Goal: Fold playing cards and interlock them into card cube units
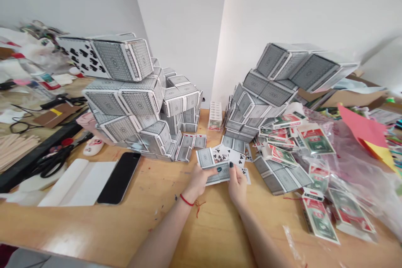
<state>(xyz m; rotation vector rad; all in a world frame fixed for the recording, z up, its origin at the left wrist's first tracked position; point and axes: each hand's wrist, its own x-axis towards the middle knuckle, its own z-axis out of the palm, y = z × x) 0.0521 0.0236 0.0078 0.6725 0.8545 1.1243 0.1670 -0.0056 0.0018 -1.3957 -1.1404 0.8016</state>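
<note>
My left hand (197, 183) and right hand (237, 186) sit close together at 12 o'clock over the wooden table (147, 213), half closed and pinching a loose spread of playing cards (216, 167). The cards should be light, thin and slick, and they'd bend easily, so I'd hold them lightly by the edges. Tall stacked card boxes (125, 100) rise at 11 o'clock, a matching pile (266, 92) stands at 1 o'clock, and wrapped decks (315, 139) crowd 2 o'clock, all close to my hands.
</note>
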